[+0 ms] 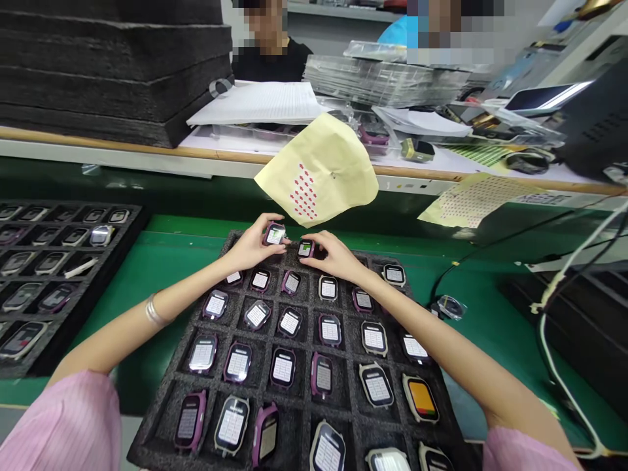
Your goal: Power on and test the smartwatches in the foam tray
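My left hand (pixel 259 243) is closed around a purple smartwatch (pixel 275 234) with a lit screen, raised over the back edge of the black foam tray (pixel 307 356). Just to the right, my right hand (pixel 334 256) grips a second smartwatch (pixel 305 248) by its sides, its screen showing green and white. The two watches are held apart. Below them, the tray's compartments hold several purple and cream watches, most with white lists on their screens. One cream watch (pixel 420 397) at the right shows an orange screen.
Another foam tray with watches (pixel 73 307) lies on the left of the green table (pixel 167 255). A yellow sticker sheet (pixel 324 170) hangs from the shelf edge. Stacked black foam (pixel 112 72), papers (pixel 265 101) and clear trays (pixel 383 78) sit above. Cables (pixel 544 327) hang right. Two people are behind.
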`<action>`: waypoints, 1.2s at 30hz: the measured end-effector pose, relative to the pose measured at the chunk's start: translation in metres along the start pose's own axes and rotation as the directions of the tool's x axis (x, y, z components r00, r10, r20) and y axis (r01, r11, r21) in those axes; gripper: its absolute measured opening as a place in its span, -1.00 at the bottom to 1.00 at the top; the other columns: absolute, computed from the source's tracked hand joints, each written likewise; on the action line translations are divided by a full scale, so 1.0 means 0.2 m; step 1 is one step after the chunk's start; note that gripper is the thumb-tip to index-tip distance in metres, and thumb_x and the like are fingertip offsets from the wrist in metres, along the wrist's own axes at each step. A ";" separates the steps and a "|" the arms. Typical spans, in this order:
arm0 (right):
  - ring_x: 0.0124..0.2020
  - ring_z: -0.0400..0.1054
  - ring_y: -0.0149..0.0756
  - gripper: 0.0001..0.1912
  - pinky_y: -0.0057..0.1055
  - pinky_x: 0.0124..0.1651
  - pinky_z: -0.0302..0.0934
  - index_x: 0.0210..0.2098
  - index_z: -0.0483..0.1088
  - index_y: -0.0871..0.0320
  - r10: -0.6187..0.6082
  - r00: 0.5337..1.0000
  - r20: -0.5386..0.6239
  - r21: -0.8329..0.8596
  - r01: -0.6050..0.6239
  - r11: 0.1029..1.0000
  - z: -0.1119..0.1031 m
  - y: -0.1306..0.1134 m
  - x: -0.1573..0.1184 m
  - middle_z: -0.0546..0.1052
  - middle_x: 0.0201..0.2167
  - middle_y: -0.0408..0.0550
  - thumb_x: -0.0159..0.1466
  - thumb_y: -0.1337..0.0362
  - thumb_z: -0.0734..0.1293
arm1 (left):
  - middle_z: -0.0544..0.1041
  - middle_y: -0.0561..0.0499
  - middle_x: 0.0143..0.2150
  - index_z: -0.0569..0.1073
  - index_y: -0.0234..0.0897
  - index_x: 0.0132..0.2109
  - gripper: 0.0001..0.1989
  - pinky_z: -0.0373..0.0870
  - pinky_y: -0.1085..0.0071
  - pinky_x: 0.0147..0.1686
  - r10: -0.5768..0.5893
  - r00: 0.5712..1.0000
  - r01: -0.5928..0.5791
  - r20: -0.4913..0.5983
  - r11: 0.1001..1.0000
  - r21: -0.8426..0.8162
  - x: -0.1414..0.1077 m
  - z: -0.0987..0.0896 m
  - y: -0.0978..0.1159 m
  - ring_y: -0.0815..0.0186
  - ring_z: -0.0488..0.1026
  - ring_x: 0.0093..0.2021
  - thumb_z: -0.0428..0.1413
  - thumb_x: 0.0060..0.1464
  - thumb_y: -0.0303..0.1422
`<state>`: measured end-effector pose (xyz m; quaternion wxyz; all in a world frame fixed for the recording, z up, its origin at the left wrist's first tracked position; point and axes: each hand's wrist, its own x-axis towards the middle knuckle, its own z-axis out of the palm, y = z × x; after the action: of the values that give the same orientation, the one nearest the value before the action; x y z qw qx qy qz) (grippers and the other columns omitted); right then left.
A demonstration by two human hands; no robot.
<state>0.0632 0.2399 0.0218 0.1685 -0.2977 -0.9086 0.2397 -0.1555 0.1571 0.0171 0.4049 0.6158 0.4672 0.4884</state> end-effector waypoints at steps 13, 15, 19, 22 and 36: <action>-0.06 0.31 0.03 -0.63 -0.14 -0.01 0.22 0.03 0.44 0.22 0.034 0.958 0.285 -0.361 0.074 0.930 -0.24 0.09 -0.11 0.46 -0.10 0.14 0.22 0.34 0.34 | 0.36 -0.28 0.05 0.44 -0.39 -0.01 -0.50 0.24 -0.04 0.09 -0.063 0.992 -0.029 0.106 0.716 0.697 -0.08 -0.03 -0.02 -0.11 0.25 0.07 0.20 0.02 -0.11; -0.09 0.33 0.03 -0.65 -0.14 -0.05 0.24 -0.02 0.46 0.22 0.045 0.955 0.293 -0.373 0.070 0.925 -0.23 0.10 -0.12 0.46 -0.11 0.13 0.19 0.33 0.38 | 0.36 -0.27 0.04 0.44 -0.40 0.01 -0.59 0.26 0.03 0.06 -0.092 0.985 -0.068 0.144 0.559 0.826 -0.08 -0.09 0.04 -0.07 0.26 0.04 0.08 0.15 -0.17; -0.11 0.34 0.12 -0.66 -0.08 -0.08 0.24 -0.08 0.47 0.26 0.076 0.970 0.232 -0.401 0.024 0.916 -0.16 0.08 -0.12 0.44 -0.17 0.19 0.16 0.27 0.43 | 0.39 -0.23 -0.07 0.47 -0.37 -0.01 -0.65 0.29 0.09 -0.02 -0.231 0.964 -0.033 0.131 0.385 0.922 -0.07 -0.24 0.10 -0.04 0.30 -0.03 0.06 0.04 -0.39; -0.11 0.34 0.15 -0.68 -0.04 -0.09 0.26 -0.13 0.46 0.29 0.089 0.980 0.178 -0.376 -0.016 0.927 -0.13 0.08 -0.11 0.43 -0.19 0.21 0.15 0.26 0.44 | 0.41 -0.21 -0.14 0.50 -0.37 -0.08 -0.66 0.31 0.16 -0.06 -0.314 0.939 -0.006 0.142 0.397 0.918 -0.05 -0.32 0.07 -0.04 0.34 -0.05 0.11 -0.05 -0.40; -0.39 0.41 -0.35 -0.46 -0.46 -0.50 0.34 -0.03 0.41 0.19 0.304 0.949 0.080 0.851 -0.224 0.475 -0.16 -0.26 -0.34 0.51 -0.15 0.03 0.01 0.30 0.55 | 0.52 -0.13 -0.06 0.37 -0.26 -0.05 -0.58 0.37 0.25 -0.09 -0.214 0.963 0.087 0.162 0.821 0.565 -0.09 -0.38 -0.07 0.11 0.46 -0.10 0.20 -0.04 -0.20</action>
<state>0.1056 0.1725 0.0647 0.2904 -0.3225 -0.6095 0.6634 -0.2347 0.1467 0.0156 0.2959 0.7171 0.5883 0.2283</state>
